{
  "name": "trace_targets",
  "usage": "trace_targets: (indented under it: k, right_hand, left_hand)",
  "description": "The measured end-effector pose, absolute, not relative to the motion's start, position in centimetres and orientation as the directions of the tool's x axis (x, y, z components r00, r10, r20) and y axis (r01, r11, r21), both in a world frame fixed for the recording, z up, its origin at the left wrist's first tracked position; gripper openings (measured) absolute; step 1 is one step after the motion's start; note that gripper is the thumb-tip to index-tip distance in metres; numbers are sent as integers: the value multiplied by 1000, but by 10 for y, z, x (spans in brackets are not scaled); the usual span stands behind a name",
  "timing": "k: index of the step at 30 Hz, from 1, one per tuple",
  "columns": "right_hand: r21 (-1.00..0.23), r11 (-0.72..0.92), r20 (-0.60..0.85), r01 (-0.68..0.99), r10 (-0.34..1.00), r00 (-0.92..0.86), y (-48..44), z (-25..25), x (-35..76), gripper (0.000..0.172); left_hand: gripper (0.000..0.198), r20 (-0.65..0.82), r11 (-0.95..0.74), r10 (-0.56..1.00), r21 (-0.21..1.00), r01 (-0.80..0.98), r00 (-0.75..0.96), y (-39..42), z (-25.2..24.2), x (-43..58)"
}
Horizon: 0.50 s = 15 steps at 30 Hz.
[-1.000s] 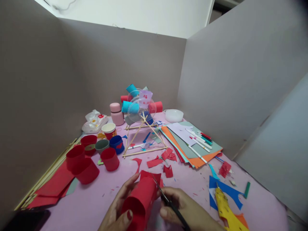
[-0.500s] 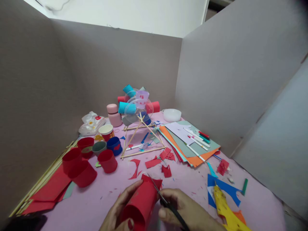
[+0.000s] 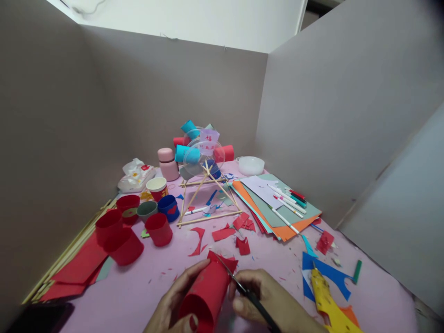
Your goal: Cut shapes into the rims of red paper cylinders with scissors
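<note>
Red paper tube [image 3: 210, 286], at six o'clock on the table [image 3: 118, 298], sits clamped in the grip of the left hand [image 3: 174, 294] while the right hand [image 3: 258, 291] clasps scissors [image 3: 250, 296], whose blades [image 3: 227, 268] could gash its wall should the tube twist.

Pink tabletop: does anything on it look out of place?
Yes: irregular red paper scraps lie strewn in front of the stick frame, looking like untidied offcuts. To the right, a yellow glue gun rests with its nozzle over cut blue paper, which seems an untidy place for it.
</note>
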State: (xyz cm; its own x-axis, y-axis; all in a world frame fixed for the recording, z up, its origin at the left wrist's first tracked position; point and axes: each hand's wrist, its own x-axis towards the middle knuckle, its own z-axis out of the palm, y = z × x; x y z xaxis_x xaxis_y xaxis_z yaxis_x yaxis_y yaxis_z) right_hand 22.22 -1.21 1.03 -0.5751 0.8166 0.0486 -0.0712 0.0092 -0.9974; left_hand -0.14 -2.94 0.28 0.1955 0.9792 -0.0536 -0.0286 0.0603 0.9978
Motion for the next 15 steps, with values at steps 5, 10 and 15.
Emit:
trace_targets:
  k: [5,10,15]
  right_hand:
    - [-997,-12,35,-78,815,-578,-11,7,220,42]
    - [-999,-29,-1,-42,829,-559,-11,9,222,45]
    - [-998,-48,-23,-29,826,-564,-9,8,222,46]
  left_hand:
    - [70,-23,9,971,998,56,238,-26,-3,-11]
    - [67,25,-53,959,994,94,284,-21,-5,-17]
    - [74,-47,85,978,980,-180,205,-15,-10,-12]
